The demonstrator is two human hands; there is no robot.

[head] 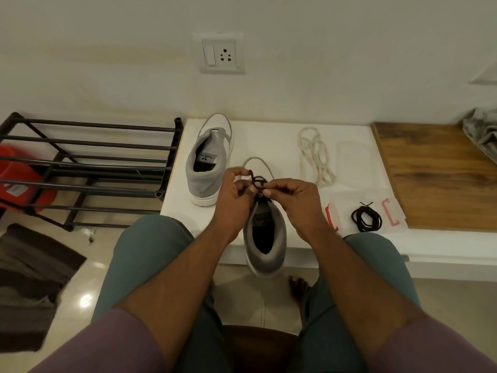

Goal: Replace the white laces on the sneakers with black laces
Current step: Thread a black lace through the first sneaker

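Warm, dim indoor light fills the scene with a yellowish cast. A bright glare spot sits on the glossy pale floor tiles (86, 300) at lower left. The wide-angle lens bends the black metal shoe rack (88, 170) and the wall lines toward the edges. The red plastic bucket (24, 179) at the left edge is smeared. Shadows are soft and faint.
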